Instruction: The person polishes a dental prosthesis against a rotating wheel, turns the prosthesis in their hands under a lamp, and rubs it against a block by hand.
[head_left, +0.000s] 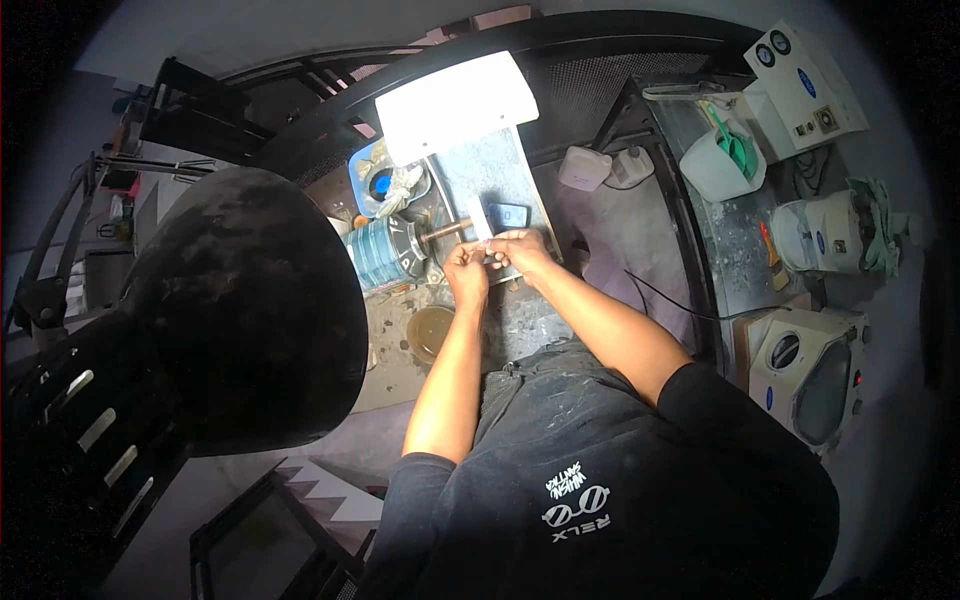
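A motor with a teal ribbed body (pixel 376 256) lies on the bench, and its shaft (pixel 447 231) runs right to a narrow white wheel (pixel 479 216). Close to the near edge of that wheel, my left hand (pixel 467 270) and my right hand (pixel 523 252) come together with fingers pinched. Between the fingertips is a small pinkish piece (pixel 488 243), mostly covered, so its kind does not show. Whether it touches the wheel I cannot tell. Behind my right hand is a dark blue-grey rectangular thing (pixel 511 216) on the metal tray (pixel 480 165).
A bright white hood (pixel 457 103) covers the tray's far end. Left of it stands a blue basin (pixel 362 190) with cloudy bags. A brown bowl (pixel 430 333) sits nearer me. A large black lamp shade (pixel 245 310) fills the left. Machines and a white tub (pixel 722 165) with a green scoop line the right.
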